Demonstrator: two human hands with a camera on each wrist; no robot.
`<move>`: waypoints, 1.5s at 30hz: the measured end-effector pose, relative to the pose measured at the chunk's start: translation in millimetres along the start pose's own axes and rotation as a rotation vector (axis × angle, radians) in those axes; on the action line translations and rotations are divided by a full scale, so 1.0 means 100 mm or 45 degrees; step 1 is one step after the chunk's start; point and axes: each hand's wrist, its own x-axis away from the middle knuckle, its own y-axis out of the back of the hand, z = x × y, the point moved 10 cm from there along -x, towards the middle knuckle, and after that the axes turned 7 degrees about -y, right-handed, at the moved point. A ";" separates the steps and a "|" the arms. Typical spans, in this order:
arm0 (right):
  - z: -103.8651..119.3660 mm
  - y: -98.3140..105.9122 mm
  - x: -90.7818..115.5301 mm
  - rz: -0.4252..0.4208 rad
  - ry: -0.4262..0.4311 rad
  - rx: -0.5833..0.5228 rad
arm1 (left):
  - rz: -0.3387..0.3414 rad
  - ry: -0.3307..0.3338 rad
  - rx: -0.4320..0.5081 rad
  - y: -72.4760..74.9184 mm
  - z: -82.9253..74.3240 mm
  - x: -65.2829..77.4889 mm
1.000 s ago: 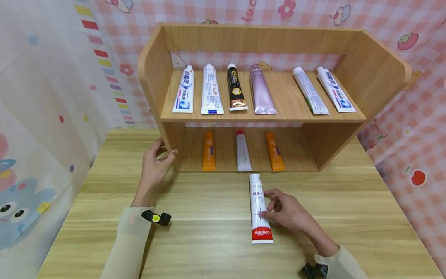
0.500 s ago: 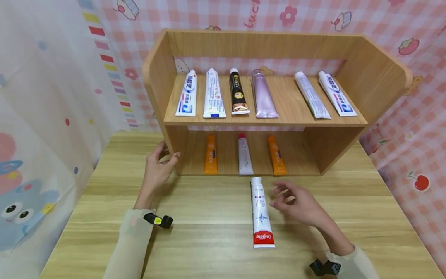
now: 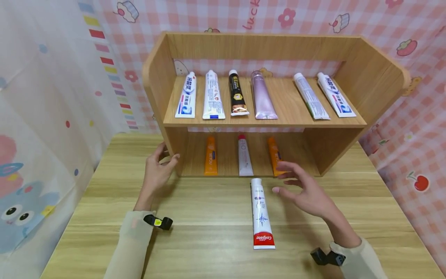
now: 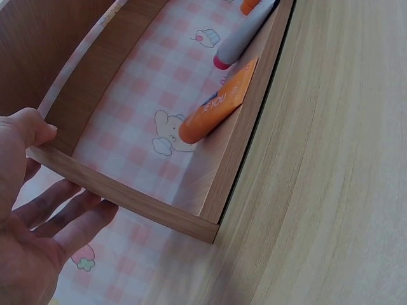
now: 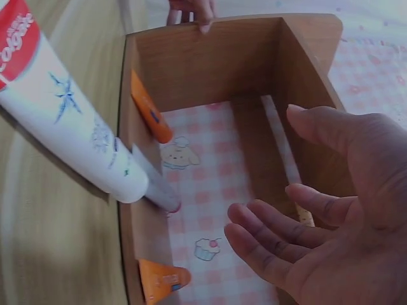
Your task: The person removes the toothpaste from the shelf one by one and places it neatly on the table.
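Colgate tube (image 3: pixel 263 214) is lying on the table (image 3: pixel 205 248) before the shelf (image 3: pixel 265 46), right hand (image 3: pixel 309 192) hanging empty beside it, fingers apart, while left hand (image 3: pixel 157 167) is clamping its fingers on the shelf's side, a hold I am judging best light and steady.

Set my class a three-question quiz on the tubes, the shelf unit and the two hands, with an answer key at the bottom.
1. Count: how many tubes lie on the upper shelf?

2. True or false: the left hand grips a side panel of the shelf unit.

3. Multiple choice: which tube lies on the table, beside the right hand?
A) the black tube
B) the Colgate tube
C) the purple tube

Key: 1. Six. 2. True. 3. B.
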 end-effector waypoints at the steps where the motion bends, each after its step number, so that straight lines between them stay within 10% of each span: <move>1: 0.02 0.02 0.00 -0.006 0.011 -0.008 | -0.001 -0.001 0.003 0.00 0.00 0.00; 16: 0.43 0.31 0.06 -0.094 0.298 -0.154 | 0.014 0.019 -0.066 -0.02 -0.37 0.06; 45: 1.08 0.80 0.11 -0.039 0.564 -0.538 | 0.012 0.023 -0.013 -0.01 -0.36 0.07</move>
